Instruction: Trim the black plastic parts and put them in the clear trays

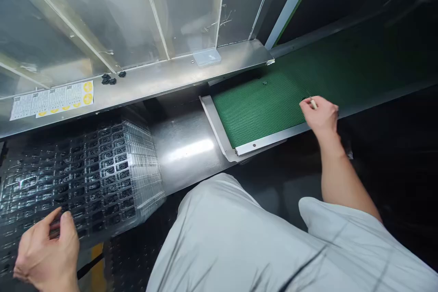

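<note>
The right hand (320, 116) reaches out over the near edge of a green mesh conveyor belt (260, 109), its fingers pinched narrowly on a small, pale, stick-like object (313, 104). A tiny dark part (264, 82) lies on the belt, further out and to the left of this hand. The belt stretches away to the upper right, into shadow. Its near end stops at a white metal frame (253, 147), just left of the right hand.

Between the hands, a polished steel plate (185, 146) fills the gap and slopes down to the belt's frame. The left hand (48, 253) sits low and far to the left, its fingers loosely curved and partly open, at the near edge of a stack of clear plastic trays (143, 169). No gripped object can be made out. The trays' cells hold rows of small black parts (109, 178).

Beyond the trays, a steel ledge (143, 84) runs along transparent guard panels (102, 9). It carries a few black parts (111, 77) and a printed label sheet (51, 100). The person's light-grey clothing (219, 242) fills the bottom of the view, between the hands.
</note>
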`<state>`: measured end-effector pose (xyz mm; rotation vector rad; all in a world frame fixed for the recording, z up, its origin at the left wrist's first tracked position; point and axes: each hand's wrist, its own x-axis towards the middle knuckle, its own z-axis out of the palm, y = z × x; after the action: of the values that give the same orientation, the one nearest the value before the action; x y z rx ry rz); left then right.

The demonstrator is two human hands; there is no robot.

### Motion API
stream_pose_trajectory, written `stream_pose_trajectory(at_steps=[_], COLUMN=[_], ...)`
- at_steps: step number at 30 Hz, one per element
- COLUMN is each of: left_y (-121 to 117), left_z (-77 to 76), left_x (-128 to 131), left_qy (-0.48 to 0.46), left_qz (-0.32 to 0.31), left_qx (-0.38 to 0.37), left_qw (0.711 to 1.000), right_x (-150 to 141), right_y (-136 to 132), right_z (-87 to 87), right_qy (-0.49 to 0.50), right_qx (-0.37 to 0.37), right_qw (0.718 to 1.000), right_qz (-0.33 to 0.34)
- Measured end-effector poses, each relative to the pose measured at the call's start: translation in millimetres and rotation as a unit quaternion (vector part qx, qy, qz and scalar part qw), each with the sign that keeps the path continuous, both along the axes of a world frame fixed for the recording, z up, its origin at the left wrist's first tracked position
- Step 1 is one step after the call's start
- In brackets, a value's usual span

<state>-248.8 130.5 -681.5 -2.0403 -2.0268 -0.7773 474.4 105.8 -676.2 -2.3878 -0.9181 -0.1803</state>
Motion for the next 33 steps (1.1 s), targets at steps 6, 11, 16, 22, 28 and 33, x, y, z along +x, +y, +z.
stream_pose_trajectory(at_steps=[6,11,16,22,28,33], left_y=[15.9,35.7,53.0,60.8,57.5,54.3], left_z=[-2.6,-31.1,-40.2,-37.3,-44.1,-48.6], left_x=[106.9,179.3,242.4,283.6,298.5,306.6], left_qy=[-0.140,-0.080,-0.032,-0.025,-0.004,-0.003], left_qz=[-0.055,-0.211,-0.271,-0.301,-0.297,-0.296], left_qx=[0.016,-0.063,-0.089,-0.108,-0.148,-0.193], left_qw=[0.988,0.972,0.958,0.947,0.943,0.935], right_x=[76.5,105.7,123.9,131.3,141.7,158.5], right_y=[-10.6,-5.9,0.7,5.0,20.4,22.6], right_z=[-3.5,-26.3,-27.1,-20.8,-26.0,-47.6], right_qy=[0.024,-0.001,-0.002,0.014,0.063,-0.021], right_qx=[-0.133,-0.153,-0.206,-0.249,-0.137,-0.159], right_qw=[0.991,0.986,0.975,0.964,0.976,0.969], right_qz=[-0.015,0.065,0.081,0.097,0.154,0.189])
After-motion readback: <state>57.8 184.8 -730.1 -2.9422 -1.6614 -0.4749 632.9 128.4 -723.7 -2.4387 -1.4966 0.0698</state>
